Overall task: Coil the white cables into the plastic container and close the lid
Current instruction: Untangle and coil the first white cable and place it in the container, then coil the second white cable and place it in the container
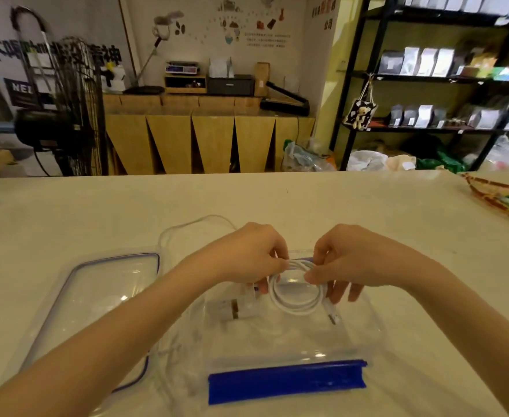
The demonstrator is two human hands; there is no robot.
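Note:
A clear plastic container (292, 341) with a blue clip (286, 380) on its near side stands on the table in front of me. Over its far half, my left hand (247, 254) and my right hand (349, 260) both grip a coiled white cable (295, 305), its metal plug (332, 317) hanging at the right. A white charger block (235, 308) lies inside at the left. The clear lid (96, 296) with a purple seal rests flat to the left. Another white cable (187, 225) loops on the table behind the lid.
The white table (277, 200) stretches wide around the container. A woven basket with green contents (505, 200) sits at the far right edge. Beyond the table stand a fan, a wooden counter and black shelves with bags.

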